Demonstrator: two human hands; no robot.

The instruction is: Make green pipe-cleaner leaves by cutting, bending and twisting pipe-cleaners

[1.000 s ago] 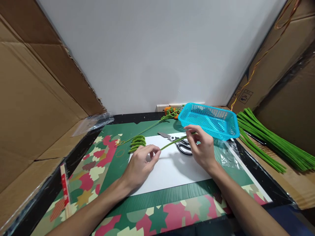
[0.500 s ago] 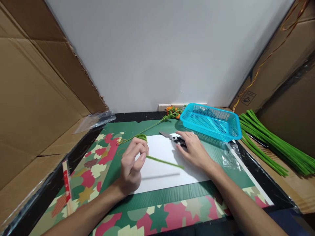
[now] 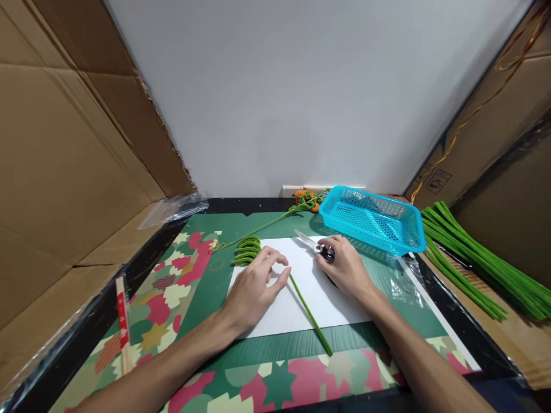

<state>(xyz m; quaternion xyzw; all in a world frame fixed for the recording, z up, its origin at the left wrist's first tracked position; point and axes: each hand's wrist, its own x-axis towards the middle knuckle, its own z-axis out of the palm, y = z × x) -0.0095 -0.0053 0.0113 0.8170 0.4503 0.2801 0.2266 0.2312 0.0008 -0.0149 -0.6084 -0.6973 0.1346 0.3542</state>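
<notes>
A long green pipe cleaner (image 3: 310,314) lies slantwise across the white paper (image 3: 275,318), its lower end past the paper's near edge. At its upper end is my left hand (image 3: 256,289), thumb and forefinger apart. Several curved green pipe-cleaner pieces (image 3: 247,250) sit just beyond that hand, partly hidden by it. My right hand (image 3: 344,264) has its fingers closed around the dark handles of shears (image 3: 318,249). Their pale blade points away to the left over the paper.
A blue perforated basket (image 3: 370,241) stands at the back right, beside orange-and-green pipe-cleaner flowers (image 3: 303,199). Many green pipe cleaners (image 3: 486,258) lie at far right. A red-and-white wrapped stick packet (image 3: 123,315) is at left. Cardboard walls (image 3: 77,143) flank the table.
My left hand has opened and let go of the pipe cleaner, which now points toward me. The curved pieces show more. My right hand has closed around the shears.
</notes>
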